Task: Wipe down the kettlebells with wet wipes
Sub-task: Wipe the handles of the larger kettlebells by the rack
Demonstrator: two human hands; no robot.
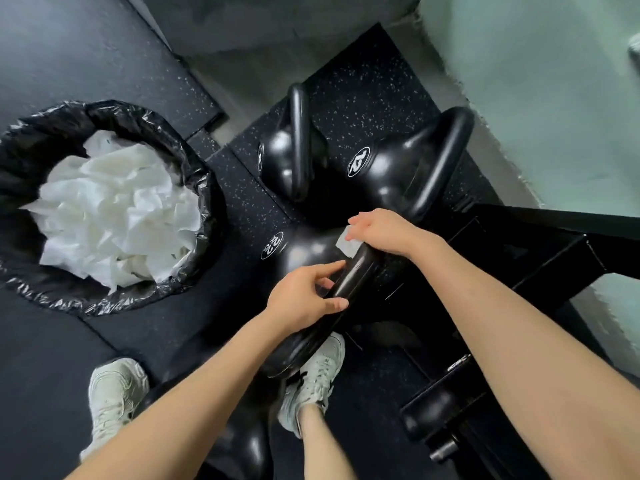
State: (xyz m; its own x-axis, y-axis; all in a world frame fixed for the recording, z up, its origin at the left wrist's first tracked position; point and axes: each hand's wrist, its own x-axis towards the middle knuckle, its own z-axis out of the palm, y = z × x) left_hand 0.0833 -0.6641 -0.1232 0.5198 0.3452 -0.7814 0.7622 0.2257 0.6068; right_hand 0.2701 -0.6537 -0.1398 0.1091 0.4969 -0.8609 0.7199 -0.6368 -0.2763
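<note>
A large glossy black kettlebell (304, 251) stands on the floor right below me, its thick handle (353, 275) running toward my feet. My left hand (304, 299) grips the handle near its middle. My right hand (384, 233) presses a small white wet wipe (346, 244) against the handle's far end. Behind it stand two more black kettlebells: one marked 12 (391, 171) at the right and a smaller one (287, 157) at the left.
A bin lined with a black bag (194, 188) stands at the left, filled with crumpled white wipes (114, 216). A black metal rack frame (540, 258) lies at the right. Another black kettlebell (252, 445) sits between my white shoes. Pale green wall at the far right.
</note>
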